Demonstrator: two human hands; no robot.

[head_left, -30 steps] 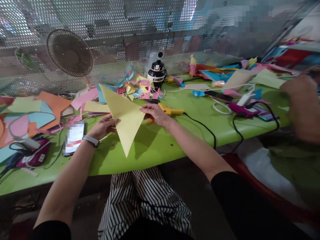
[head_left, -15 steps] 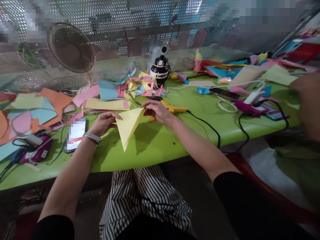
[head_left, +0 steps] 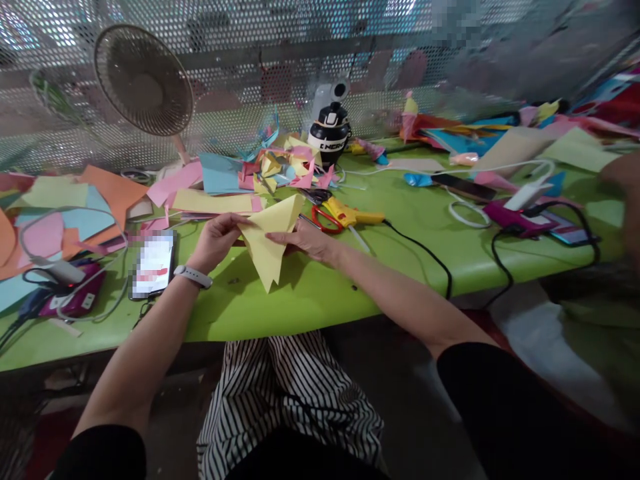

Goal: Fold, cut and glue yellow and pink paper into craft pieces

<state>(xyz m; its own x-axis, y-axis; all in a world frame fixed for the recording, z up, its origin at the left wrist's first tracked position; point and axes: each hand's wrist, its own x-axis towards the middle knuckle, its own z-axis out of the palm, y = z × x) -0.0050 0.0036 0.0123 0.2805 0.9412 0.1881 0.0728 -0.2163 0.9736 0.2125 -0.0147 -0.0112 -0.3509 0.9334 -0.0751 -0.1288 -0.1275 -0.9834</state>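
A folded sheet of yellow paper (head_left: 267, 250) hangs between my hands above the front part of the green table (head_left: 225, 320). Its lower end tapers to a notched tip and one corner points up to the right. My left hand (head_left: 220, 239) pinches the left corner. My right hand (head_left: 313, 240) grips the right side, thumb lying across the front face and the other fingers behind it, partly hidden. Just beyond the right hand lie red-handled scissors (head_left: 326, 220) and a yellow glue gun (head_left: 350, 215) with a black cord.
Left of my forearm lies a lit phone (head_left: 154, 267), beside a purple power strip (head_left: 75, 290). Coloured paper (head_left: 115, 197), a fan (head_left: 145, 80) and a black bottle (head_left: 330, 133) stand or lie at the back. Another purple strip (head_left: 517, 220) is at right, near a person's arm (head_left: 623, 193).
The yellow paper has turned in my hands, from a triangle to a wider shape with a notched tip. My right hand has shifted its grip down the right side, its thumb now across the front.
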